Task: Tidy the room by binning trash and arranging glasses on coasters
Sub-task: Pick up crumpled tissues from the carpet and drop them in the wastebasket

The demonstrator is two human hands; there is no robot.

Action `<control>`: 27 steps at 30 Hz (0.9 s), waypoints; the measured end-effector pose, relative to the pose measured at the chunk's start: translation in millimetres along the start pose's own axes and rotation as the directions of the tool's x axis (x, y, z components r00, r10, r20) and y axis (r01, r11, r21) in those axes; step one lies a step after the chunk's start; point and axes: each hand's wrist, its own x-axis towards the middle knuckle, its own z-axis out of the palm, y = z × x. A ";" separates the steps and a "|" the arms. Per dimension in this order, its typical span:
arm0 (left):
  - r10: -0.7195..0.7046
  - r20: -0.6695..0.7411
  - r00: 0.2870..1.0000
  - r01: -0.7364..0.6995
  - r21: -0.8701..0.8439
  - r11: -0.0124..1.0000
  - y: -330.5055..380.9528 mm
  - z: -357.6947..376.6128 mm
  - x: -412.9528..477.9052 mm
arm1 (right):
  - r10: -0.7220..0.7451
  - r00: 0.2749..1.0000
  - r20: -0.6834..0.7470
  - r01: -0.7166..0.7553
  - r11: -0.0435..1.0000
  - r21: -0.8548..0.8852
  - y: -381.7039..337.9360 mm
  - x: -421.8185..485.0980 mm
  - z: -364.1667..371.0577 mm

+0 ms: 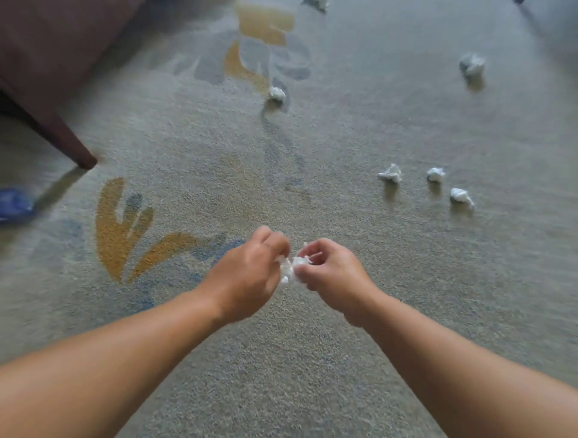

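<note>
- above the patterned carpet [312,359], both arms reach forward and the hands meet over bare pile, just right of the carpet's orange leaf motif [125,231].
- the left hand [250,275] and right hand [331,275] are curled in, fingers pinching a small white tissue wad [289,269] between them; whether it is one scrap or two pressed together is too blurred to tell.
- the held wad is off the carpet, in the gap between the two hands.
- more crumpled tissue balls lie on the carpet beyond the hands: three close together up and to the right [391,174] [435,174] [460,196], one farther off straight ahead [277,93], one at the far right [472,64], and another barely showing at the top edge [316,3].
- far left of the hands, a dark brown furniture leg [67,142] stands on the carpet, with a blurred blue object [14,204] near it that i can't identify.
- no bin, glasses or coasters are in view.
- my reading: this is the trash-gathering step, with the scraps being bunched into one grip.
- the next move likely calls for passing the wad into one hand, freeing the other for the nearest cluster of three, then finding the bin.
</note>
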 end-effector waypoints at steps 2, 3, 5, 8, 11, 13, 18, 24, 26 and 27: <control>0.026 -0.033 0.999 -0.030 -0.109 0.994 10.3 -4.7 4.6 | 0.025 0.999 0.046 -0.034 0.979 0.199 -18.6 -1.0 1.1; 0.042 -0.049 0.998 -0.049 -0.154 0.987 14.6 -6.6 5.6 | 0.028 0.997 0.066 -0.046 0.956 0.290 -25.5 -0.8 0.1; 0.055 -0.057 0.997 -0.065 -0.193 0.979 20.0 -9.2 6.8 | 0.024 0.996 0.091 -0.061 0.899 0.433 -37.0 -2.8 -4.5; 0.045 -0.001 0.999 -0.045 -0.155 0.987 28.3 -19.4 9.2 | 0.037 0.996 0.077 -0.069 0.885 0.461 -55.5 -13.9 -12.4; 0.033 0.028 0.999 -0.028 -0.158 0.987 51.3 -49.4 6.6 | 0.069 0.995 0.071 -0.095 0.875 0.474 -87.0 -40.4 -21.2; 0.018 0.057 0.998 -0.009 -0.141 0.990 71.3 -80.0 2.4 | 0.107 0.992 0.061 -0.123 0.886 0.447 -114.5 -63.1 -31.8; -0.014 0.173 0.985 0.019 -0.029 0.999 126.2 -169.6 4.5 | 0.048 0.987 -0.154 -0.081 0.973 -0.217 -182.1 -113.9 -92.3; 0.003 0.207 0.978 -0.017 0.065 0.998 192.1 -232.0 60.1 | 0.059 0.969 -0.239 -0.163 0.880 -0.447 -220.1 -127.2 -197.4; -0.009 0.235 0.972 -0.012 0.087 0.996 207.9 -231.2 89.6 | 0.065 0.963 -0.261 -0.182 0.871 -0.455 -217.7 -113.0 -230.9; -0.011 0.253 0.967 -0.016 0.104 0.994 214.5 -227.1 105.4 | 0.069 0.961 -0.269 -0.191 0.868 -0.459 -214.2 -102.4 -247.2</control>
